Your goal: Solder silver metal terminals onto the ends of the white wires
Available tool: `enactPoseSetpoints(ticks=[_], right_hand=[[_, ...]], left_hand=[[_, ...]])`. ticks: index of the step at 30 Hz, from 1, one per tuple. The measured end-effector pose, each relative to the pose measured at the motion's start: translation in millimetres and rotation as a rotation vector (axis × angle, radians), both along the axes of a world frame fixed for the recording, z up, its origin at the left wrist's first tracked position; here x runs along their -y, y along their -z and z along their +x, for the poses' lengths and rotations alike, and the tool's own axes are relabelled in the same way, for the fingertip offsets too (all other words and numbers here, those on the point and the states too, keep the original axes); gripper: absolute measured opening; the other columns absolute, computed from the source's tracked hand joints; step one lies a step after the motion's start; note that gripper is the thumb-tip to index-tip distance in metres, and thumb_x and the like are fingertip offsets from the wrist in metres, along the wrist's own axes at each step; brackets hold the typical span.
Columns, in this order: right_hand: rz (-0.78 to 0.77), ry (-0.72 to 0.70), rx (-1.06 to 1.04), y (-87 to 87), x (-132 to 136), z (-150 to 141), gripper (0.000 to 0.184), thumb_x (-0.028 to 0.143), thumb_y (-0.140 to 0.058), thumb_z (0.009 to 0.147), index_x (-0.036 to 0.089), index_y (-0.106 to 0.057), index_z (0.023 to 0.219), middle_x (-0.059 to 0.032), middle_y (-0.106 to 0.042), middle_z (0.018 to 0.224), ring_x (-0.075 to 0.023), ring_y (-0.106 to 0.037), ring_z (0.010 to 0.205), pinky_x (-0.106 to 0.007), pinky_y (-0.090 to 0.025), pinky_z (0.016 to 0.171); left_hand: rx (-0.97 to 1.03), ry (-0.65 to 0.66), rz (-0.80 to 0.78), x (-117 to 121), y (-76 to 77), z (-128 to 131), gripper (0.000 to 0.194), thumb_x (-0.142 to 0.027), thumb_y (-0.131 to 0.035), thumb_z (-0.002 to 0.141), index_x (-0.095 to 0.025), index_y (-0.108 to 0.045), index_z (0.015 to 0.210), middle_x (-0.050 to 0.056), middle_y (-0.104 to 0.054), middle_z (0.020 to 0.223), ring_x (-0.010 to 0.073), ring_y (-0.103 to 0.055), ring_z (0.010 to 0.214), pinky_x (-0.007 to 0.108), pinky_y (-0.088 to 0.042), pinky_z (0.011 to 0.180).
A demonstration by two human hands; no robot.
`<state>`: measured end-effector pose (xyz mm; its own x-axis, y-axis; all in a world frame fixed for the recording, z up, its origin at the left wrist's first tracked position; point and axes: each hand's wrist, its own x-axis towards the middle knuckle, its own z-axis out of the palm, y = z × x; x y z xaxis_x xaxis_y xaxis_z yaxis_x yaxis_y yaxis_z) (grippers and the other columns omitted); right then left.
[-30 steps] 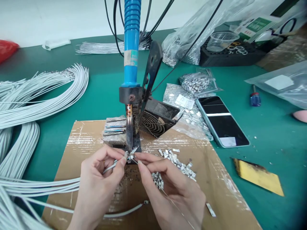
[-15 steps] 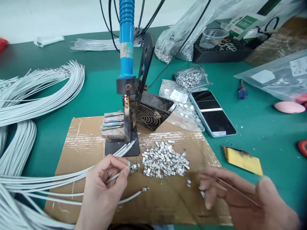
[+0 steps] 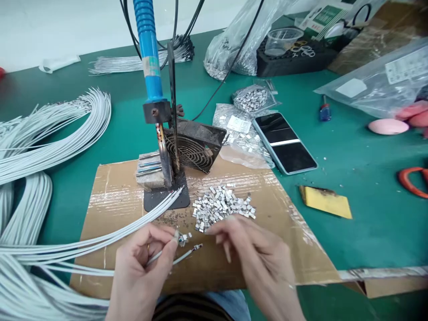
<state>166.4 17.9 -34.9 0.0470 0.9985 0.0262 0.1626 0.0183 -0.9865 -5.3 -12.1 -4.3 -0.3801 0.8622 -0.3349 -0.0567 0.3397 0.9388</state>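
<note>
My left hand [image 3: 143,263] pinches a white cable [image 3: 154,257] between thumb and index finger. Just past those fingertips, small metal-and-white connectors [image 3: 183,239] stick out; how many I cannot tell. Beneath that hand another white cable emerges, tipped with a small connector [image 3: 197,247]. Stretched over the front edge of a pile of small silvery-white connectors [image 3: 222,206] is my right hand [image 3: 254,254], its fingers apart and nothing visible in them. Several white cables [image 3: 147,218] run from the left, their bare ends on the soldering stand's black base [image 3: 182,196].
A blue-handled soldering iron [image 3: 149,76] is clamped upright over a cardboard sheet [image 3: 287,249]. Behind the pile stand a black fan [image 3: 197,147] and a phone [image 3: 286,142]. Cable bundles [image 3: 67,142] fill the left; a yellow sponge [image 3: 326,203] and red-handled tool [image 3: 409,183] lie right.
My right hand has moved left, from the cardboard's right side to the connector pile's front edge. My left hand keeps its pinch on the cable. The whole view has shifted and tilted.
</note>
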Motion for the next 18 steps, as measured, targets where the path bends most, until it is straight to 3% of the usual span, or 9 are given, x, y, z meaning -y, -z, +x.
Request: enactPoseSetpoints(ticks=[5,11,15,18], right_hand=[[0.089,-0.159,0.020,-3.5,-1,-25,0.027,0.021,-0.069,0.094,0.020,-0.067,0.067,0.0042,-0.058,0.062,-0.0087,-0.052,0.054,-0.019,-0.041,0.049],[0.032,-0.171,0.001,-1.3,0,-27,0.029,0.024,-0.069,0.094,0.020,-0.063,0.065,0.0050,-0.055,0.062,-0.0090,-0.049,0.056,-0.020,-0.039,0.053],[-0.031,-0.182,-0.033,-2.0,-1,-26,0.031,0.027,-0.069,0.093,0.019,-0.063,0.064,0.0046,-0.055,0.062,-0.0092,-0.048,0.057,-0.021,-0.037,0.052],[-0.057,-0.186,-0.066,-0.5,-2,-26,0.031,0.029,-0.068,0.093,0.019,-0.063,0.064,0.0045,-0.055,0.062,-0.0095,-0.048,0.057,-0.022,-0.036,0.052]], left_hand=[[0.010,0.007,-0.002,7,-2.0,1,0.015,-0.023,-0.089,0.069,-0.020,-0.075,0.066,0.000,-0.074,0.077,0.0082,-0.066,0.065,0.011,-0.050,0.064],[-0.004,0.006,-0.042,12,-2.1,0,0.015,-0.024,-0.088,0.068,-0.020,-0.074,0.067,0.002,-0.076,0.082,0.0097,-0.065,0.063,0.013,-0.046,0.054],[-0.050,0.025,-0.046,15,-3.5,1,0.013,-0.027,-0.086,0.071,-0.021,-0.075,0.069,0.002,-0.074,0.082,0.0123,-0.068,0.066,0.016,-0.050,0.058],[-0.145,0.098,-0.015,20,-2.0,-3,0.012,-0.032,-0.077,0.082,-0.022,-0.077,0.075,0.002,-0.075,0.086,0.0142,-0.069,0.069,0.020,-0.054,0.064]])
